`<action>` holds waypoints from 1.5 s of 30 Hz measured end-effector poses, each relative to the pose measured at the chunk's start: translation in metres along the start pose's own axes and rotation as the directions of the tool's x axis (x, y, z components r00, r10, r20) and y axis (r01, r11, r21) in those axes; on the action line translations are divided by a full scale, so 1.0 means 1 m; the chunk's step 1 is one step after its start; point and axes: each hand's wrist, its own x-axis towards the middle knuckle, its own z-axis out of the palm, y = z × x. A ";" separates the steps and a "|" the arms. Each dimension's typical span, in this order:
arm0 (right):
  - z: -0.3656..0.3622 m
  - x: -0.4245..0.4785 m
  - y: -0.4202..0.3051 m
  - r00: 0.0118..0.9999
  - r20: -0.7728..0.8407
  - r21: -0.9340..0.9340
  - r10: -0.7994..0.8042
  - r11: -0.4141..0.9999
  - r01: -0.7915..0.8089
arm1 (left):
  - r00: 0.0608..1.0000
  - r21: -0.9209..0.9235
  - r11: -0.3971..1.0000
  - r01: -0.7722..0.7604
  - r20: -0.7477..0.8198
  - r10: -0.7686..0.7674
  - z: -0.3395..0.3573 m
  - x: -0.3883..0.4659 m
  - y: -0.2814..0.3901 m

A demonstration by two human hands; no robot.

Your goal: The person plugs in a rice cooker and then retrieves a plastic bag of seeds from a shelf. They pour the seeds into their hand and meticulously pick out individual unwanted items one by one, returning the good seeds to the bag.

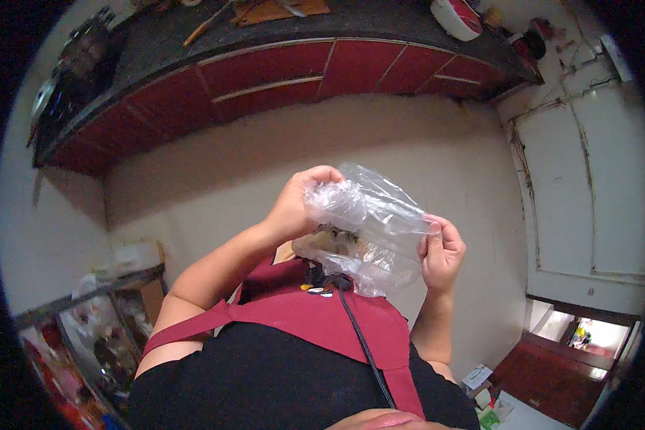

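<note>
A crumpled clear plastic bag (387, 215) hangs in front of my chest, stretched between both hands. My left hand (301, 201) grips its bunched upper left part, the thumb and fingers closed on the film. With thumb and fingers, my right hand (442, 250) pinches the bag's right edge. Something brown and dark shows through or behind the lower film; I cannot tell whether it is inside the bag. The lower end of the bag lies over the upper part of a dark red apron (322, 322), which is worn over a black shirt (279, 376).
A dark countertop (156, 54) over red cabinets (269, 64) runs across the far side. On it are a wooden cutting board (279, 12), a wooden-handled tool (201, 32) and a red-and-white container (457, 20). A loaded shelf rack (91, 295) stands left; small boxes (477, 376) sit lower right.
</note>
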 end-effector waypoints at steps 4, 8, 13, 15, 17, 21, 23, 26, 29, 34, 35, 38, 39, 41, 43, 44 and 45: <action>0.013 0.039 0.006 0.998 -0.021 0.067 0.053 0.996 -0.051 | 1.000 -0.016 1.000 0.003 0.006 -0.002 -0.019 0.046 -0.001; -0.002 0.160 0.027 0.993 0.119 0.069 0.004 0.998 -0.013 | 0.992 0.011 0.999 -0.039 -0.116 0.040 -0.034 0.149 -0.004; 0.008 0.225 0.045 0.975 0.204 0.151 0.089 0.981 -0.121 | 0.973 0.066 0.998 -0.010 -0.231 0.025 -0.042 0.186 0.001; 0.007 0.265 0.045 0.970 0.223 0.188 0.095 0.972 -0.138 | 0.963 0.048 0.999 -0.012 -0.269 0.024 -0.041 0.212 0.015; 0.008 0.295 0.041 0.962 0.255 0.208 0.093 0.967 -0.149 | 0.951 0.105 0.995 -0.003 -0.308 0.035 -0.044 0.229 0.021; 0.016 0.325 0.022 0.952 0.301 0.169 0.053 0.980 -0.107 | 0.924 0.171 0.980 -0.103 -0.348 0.157 -0.049 0.240 0.035; 0.018 0.256 0.000 0.949 0.289 0.169 0.125 0.969 -0.179 | 0.921 0.282 0.958 -0.059 -0.355 0.161 -0.033 0.164 0.045; 0.016 0.240 -0.010 0.942 0.287 0.163 0.171 0.961 -0.224 | 0.912 0.379 0.925 -0.030 -0.369 0.181 -0.029 0.153 0.044; 0.019 0.247 0.002 0.933 0.331 0.117 0.144 0.974 -0.192 | 0.905 0.476 0.880 -0.016 -0.367 0.215 -0.039 0.156 0.038; 0.013 0.294 0.035 0.865 0.376 0.191 0.333 0.885 -0.424 | 0.913 0.603 0.797 -0.010 -0.319 0.253 -0.046 0.195 0.032; 0.010 0.309 0.046 0.848 0.393 0.168 0.356 0.879 -0.447 | 0.915 0.638 0.770 0.003 -0.313 0.256 -0.049 0.208 0.024; -0.001 0.336 0.085 0.797 0.427 0.031 0.428 0.874 -0.485 | 0.909 0.764 0.641 0.068 -0.312 0.275 -0.044 0.224 -0.002; -0.007 0.346 0.096 0.785 0.431 -0.053 0.445 0.881 -0.470 | 0.898 0.821 0.561 0.106 -0.322 0.302 -0.036 0.228 -0.005; -0.001 0.372 0.092 0.907 0.400 -0.339 0.130 0.941 0.015 | 0.825 0.864 0.457 0.212 -0.409 0.390 -0.025 0.234 -0.005; 0.003 0.383 0.059 0.836 0.447 -0.461 -0.317 0.720 0.519 | 0.715 0.854 0.412 0.317 -0.501 0.488 -0.023 0.217 -0.004; 0.039 0.367 0.068 0.786 0.471 -0.428 -0.400 0.676 0.600 | 0.693 0.834 0.434 0.339 -0.534 0.484 -0.033 0.202 -0.008; 0.040 0.366 0.065 0.734 0.628 -0.310 -0.260 0.782 0.541 | 0.667 0.807 0.470 0.358 -0.573 0.475 -0.029 0.193 -0.013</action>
